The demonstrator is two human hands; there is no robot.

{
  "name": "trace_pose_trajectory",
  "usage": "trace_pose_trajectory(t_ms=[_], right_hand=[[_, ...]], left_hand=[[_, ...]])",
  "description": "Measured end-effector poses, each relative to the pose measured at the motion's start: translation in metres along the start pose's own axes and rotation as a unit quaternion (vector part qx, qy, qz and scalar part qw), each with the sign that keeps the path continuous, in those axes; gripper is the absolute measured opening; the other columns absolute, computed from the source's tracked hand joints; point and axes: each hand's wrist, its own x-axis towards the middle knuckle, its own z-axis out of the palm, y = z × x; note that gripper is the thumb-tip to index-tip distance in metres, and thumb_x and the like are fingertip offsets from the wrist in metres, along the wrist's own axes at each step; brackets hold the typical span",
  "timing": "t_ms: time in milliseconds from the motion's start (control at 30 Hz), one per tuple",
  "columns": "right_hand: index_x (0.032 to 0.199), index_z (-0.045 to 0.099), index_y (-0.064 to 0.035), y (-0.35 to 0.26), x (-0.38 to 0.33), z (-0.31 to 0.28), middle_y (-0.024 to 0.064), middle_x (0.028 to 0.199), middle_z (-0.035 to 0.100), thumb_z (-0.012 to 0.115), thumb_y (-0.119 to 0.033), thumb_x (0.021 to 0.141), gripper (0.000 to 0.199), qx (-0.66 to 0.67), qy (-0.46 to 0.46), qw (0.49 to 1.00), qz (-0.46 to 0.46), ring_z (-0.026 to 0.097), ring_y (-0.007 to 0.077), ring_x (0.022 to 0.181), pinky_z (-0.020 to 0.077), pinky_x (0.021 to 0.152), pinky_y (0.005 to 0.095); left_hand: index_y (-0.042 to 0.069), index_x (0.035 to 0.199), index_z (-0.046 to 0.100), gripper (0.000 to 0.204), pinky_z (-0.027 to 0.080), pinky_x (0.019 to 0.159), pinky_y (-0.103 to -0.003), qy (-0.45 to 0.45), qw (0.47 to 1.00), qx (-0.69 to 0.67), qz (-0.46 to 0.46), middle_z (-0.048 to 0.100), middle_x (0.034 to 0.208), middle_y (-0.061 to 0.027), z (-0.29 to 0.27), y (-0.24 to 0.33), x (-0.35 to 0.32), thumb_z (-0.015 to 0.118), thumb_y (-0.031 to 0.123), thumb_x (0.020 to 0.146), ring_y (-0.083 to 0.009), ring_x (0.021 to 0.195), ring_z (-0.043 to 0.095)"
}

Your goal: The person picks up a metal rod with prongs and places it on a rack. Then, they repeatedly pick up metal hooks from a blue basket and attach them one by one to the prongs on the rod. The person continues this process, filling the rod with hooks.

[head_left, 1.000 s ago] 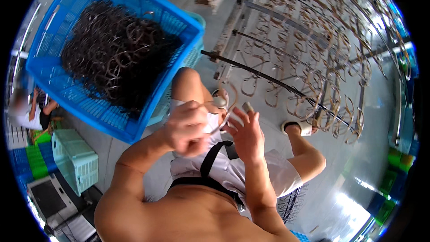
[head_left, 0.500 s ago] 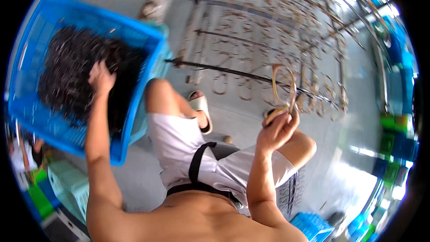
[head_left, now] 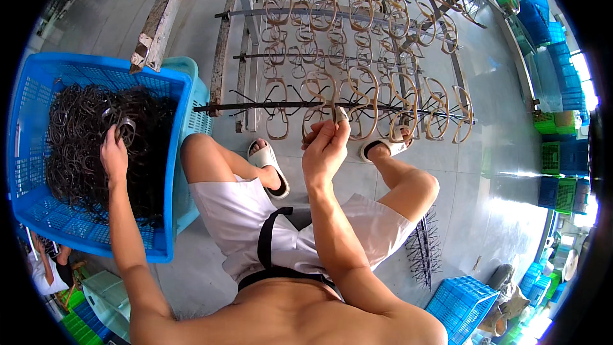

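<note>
My left hand reaches into a big blue crate, its fingers pinched on a dark spectacle frame. A tangled heap of dark frames fills the crate around it. In front of me, my right hand has its thumb and fingers closed on the lower part of a tan spectacle frame, against a dark spiked rod. More tan frames hang along the same rod to the right of that hand. The fingertips partly hide the right hand's grip.
Behind the near rod, a metal rack carries several rods of tan frames. A rusty beam projects beside the crate. At lower right are a bare spiked rod and a blue basket. Stacked crates line the right side.
My view has turned. The right hand has moved left along the rod, bringing its tan frame against it. My left hand, blurred over the heap before, now grips a dark frame.
</note>
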Motion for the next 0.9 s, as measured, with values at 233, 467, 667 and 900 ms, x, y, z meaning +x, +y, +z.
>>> trace_pose_trajectory(t_ms=[233, 467, 667, 900], right_hand=[[0.105, 0.043, -0.005, 0.009, 0.003, 0.007, 0.0011, 0.068, 0.05, 0.039, -0.012, 0.096, 0.012, 0.11, -0.027, 0.993, 0.015, 0.045, 0.0059, 0.05, 0.0383, 0.044, 0.021], [0.103, 0.043, -0.0042, 0.008, -0.001, 0.012, 0.0002, 0.066, 0.048, 0.037, -0.01, 0.096, 0.011, 0.166, 0.005, 0.986, 0.009, 0.042, 0.0056, 0.049, 0.0365, 0.044, 0.0204], [0.094, 0.042, -0.0079, 0.01, 0.002, 0.016, -0.0011, 0.063, 0.045, 0.036, -0.012, 0.097, 0.008, 0.149, -0.001, 0.989, -0.007, 0.037, 0.0051, 0.046, 0.0321, 0.039, 0.02], [0.104, 0.043, -0.0059, 0.008, 0.003, 0.015, -0.0008, 0.066, 0.046, 0.035, -0.01, 0.096, 0.012, 0.13, -0.004, 0.991, -0.031, 0.04, 0.0051, 0.05, 0.0353, 0.043, 0.0198]], left_hand=[[0.001, 0.103, 0.057, 0.022, 0.045, 0.066, -0.034, -0.036, 0.975, -0.184, -0.119, 0.063, 0.085, -0.0118, -0.042, 0.051, -0.034, 0.055, 0.017, 0.087, -0.0238, 0.076, 0.059], [0.011, 0.088, 0.059, 0.011, 0.027, 0.043, -0.017, -0.284, 0.814, -0.4, -0.312, 0.051, 0.07, 0.0056, -0.05, 0.067, -0.047, 0.059, 0.022, 0.086, -0.0018, 0.058, 0.044], [0.009, 0.088, 0.059, 0.009, 0.032, 0.048, -0.015, -0.221, 0.735, -0.556, -0.319, 0.055, 0.073, 0.005, -0.05, 0.048, -0.041, 0.061, 0.018, 0.085, -0.0002, 0.061, 0.045], [0.009, 0.099, 0.063, 0.02, 0.032, 0.049, -0.016, -0.054, 0.819, -0.468, -0.327, 0.059, 0.08, 0.0042, -0.077, 0.067, -0.038, 0.06, 0.025, 0.087, -0.0006, 0.062, 0.046]])
